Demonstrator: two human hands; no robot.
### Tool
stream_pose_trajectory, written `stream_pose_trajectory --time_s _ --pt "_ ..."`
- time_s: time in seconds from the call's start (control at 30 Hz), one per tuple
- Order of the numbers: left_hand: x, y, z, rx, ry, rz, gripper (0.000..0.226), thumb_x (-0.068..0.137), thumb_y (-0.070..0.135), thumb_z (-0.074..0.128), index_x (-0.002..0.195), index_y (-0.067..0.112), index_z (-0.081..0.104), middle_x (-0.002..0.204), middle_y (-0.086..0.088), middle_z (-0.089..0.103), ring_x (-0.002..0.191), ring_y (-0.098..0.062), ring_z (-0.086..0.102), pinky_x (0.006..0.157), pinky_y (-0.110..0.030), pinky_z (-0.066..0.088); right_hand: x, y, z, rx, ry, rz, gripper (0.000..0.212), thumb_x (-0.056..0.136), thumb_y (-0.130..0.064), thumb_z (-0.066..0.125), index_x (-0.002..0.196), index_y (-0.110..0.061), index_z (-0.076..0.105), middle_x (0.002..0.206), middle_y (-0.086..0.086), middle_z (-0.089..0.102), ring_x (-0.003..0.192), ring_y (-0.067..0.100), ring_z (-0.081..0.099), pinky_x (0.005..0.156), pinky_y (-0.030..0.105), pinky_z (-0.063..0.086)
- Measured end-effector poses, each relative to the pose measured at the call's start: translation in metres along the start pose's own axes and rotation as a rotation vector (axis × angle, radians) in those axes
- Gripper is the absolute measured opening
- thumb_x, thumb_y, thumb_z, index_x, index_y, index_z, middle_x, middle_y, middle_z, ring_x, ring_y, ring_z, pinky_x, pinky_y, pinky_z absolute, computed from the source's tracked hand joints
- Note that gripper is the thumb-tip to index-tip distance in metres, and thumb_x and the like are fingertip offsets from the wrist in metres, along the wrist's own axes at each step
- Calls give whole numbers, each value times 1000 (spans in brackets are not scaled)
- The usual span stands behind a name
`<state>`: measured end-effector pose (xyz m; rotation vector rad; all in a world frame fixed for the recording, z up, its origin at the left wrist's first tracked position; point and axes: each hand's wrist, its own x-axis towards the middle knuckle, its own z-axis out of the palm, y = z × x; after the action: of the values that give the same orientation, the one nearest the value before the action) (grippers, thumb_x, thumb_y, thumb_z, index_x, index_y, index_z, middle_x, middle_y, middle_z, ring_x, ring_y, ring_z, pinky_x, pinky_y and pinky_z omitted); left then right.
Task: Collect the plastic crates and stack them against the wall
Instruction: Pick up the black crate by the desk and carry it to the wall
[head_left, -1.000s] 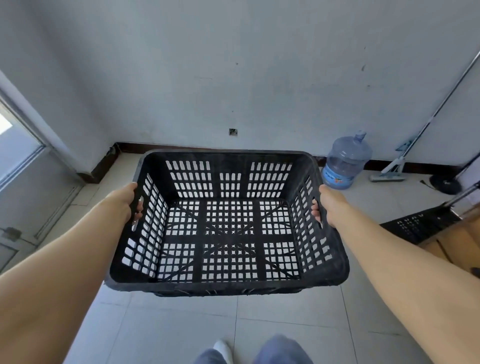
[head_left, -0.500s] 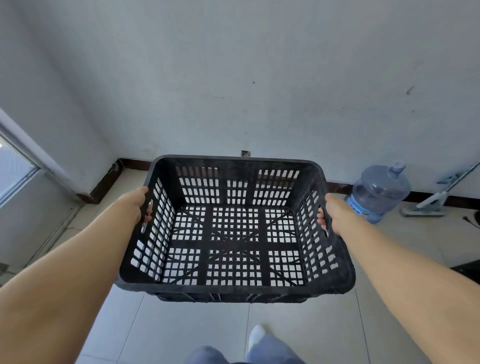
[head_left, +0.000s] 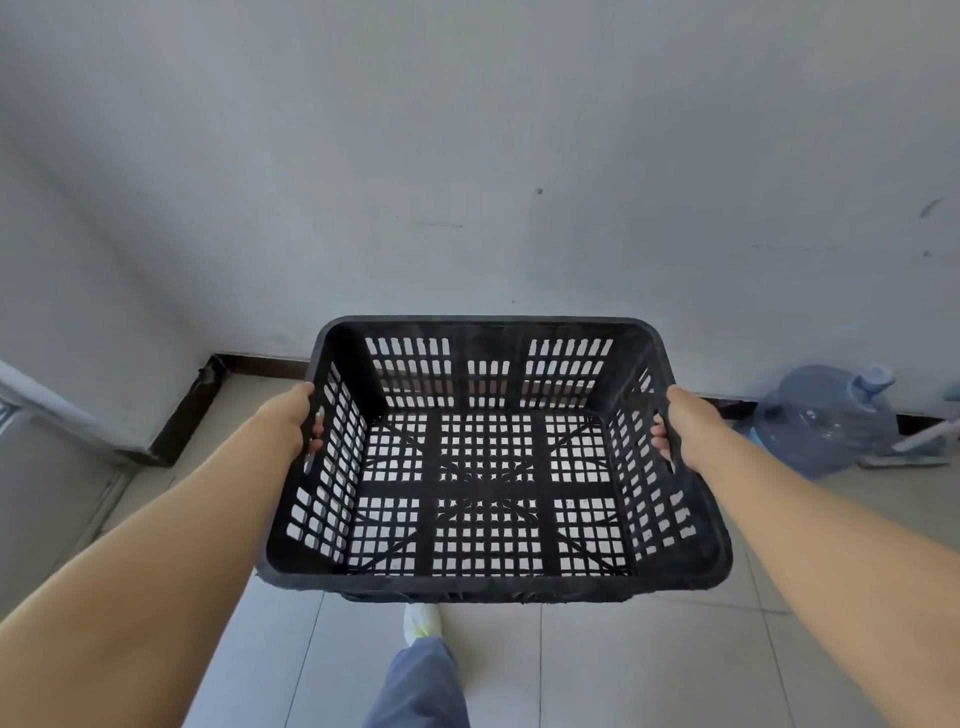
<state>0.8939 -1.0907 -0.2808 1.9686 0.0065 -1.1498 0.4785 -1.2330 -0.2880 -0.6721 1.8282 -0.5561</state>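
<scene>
A black slotted plastic crate (head_left: 488, 584) hangs in the air in front of me, empty, its far rim close to the grey wall (head_left: 467, 182). My left hand (head_left: 296, 415) grips the handle slot in its left side wall, fingers curled through the opening. On the other side my right hand (head_left: 685, 428) grips the handle slot in the right side wall in the same way. The tiled floor (head_left: 597, 670) shows through the crate's grid bottom.
A blue water jug (head_left: 826, 421) stands by the wall at the right, with a mop head (head_left: 914, 452) beside it. A dark skirting (head_left: 249, 364) runs along the wall's foot. A door frame (head_left: 47, 410) is at the left. My leg and white shoe (head_left: 422, 621) are below the crate.
I have walked closer to the wall with the crate held in both hands. The wall fills more of the view, the jug has slid right, and the other crate at the right has left the view.
</scene>
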Motion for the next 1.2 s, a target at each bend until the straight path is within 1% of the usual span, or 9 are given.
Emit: stream_pose_trajectory --time_s 0.17,0.27,0.4,0.53,0.63,0.77,0.83,1.0,1.2 --pt "90 56 16 48 0 13 34 94 44 43 99 12 55 64 2 46 52 -10 40 48 -25 38 44 -31 66 20 35 39 43 96 -45 36 86 -9 55 68 5 52 55 17 46 55 28 42" --pt "137 78 31 52 -9 13 35 92 45 44 100 13 56 65 2 48 53 -10 42 49 -25 39 79 -41 97 29 36 74 46 97 -48 33 80 -11 53 67 4 51 54 17 46 55 29 41" --pt "204 88 58 51 -8 -2 35 90 46 46 100 15 58 65 4 49 54 -9 43 49 -25 40 141 -48 138 1 42 96 47 96 -51 30 80 -12 53 66 3 52 53 17 47 54 30 41" --pt "276 74 92 70 8 -28 37 91 45 46 100 12 60 66 2 49 56 -10 44 53 -26 42 219 -39 177 -34 53 108 48 95 -52 32 82 -12 55 67 4 54 53 18 49 54 31 41" --pt "335 59 117 76 13 -35 35 92 43 43 97 12 58 66 1 47 56 -10 43 51 -25 39 278 -26 206 -43 41 114 48 95 -52 32 85 -12 55 67 3 53 53 18 47 55 30 40" --pt "397 33 150 66 -5 -46 35 96 42 38 78 15 53 64 2 43 55 -10 39 51 -24 35 340 -5 239 -56 39 115 46 95 -52 34 80 -13 54 67 3 52 52 17 46 53 29 39" --pt "428 16 164 60 -29 -52 38 97 42 36 74 16 51 63 2 41 54 -10 37 52 -23 33 369 10 252 -60 37 117 47 94 -53 34 79 -14 54 67 3 52 52 17 47 52 29 39" --pt "494 -22 191 89 -57 -57 39 98 42 35 72 17 48 64 2 41 56 -10 38 53 -24 35 433 52 276 -38 32 139 50 90 -58 39 92 -13 61 70 2 56 53 16 49 53 28 43" --pt "565 -52 207 146 -23 -64 40 94 48 41 78 14 55 67 -1 48 59 -14 45 56 -26 41 485 87 309 -5 -1 143 50 90 -61 40 86 -14 59 71 3 56 59 17 51 60 30 46"
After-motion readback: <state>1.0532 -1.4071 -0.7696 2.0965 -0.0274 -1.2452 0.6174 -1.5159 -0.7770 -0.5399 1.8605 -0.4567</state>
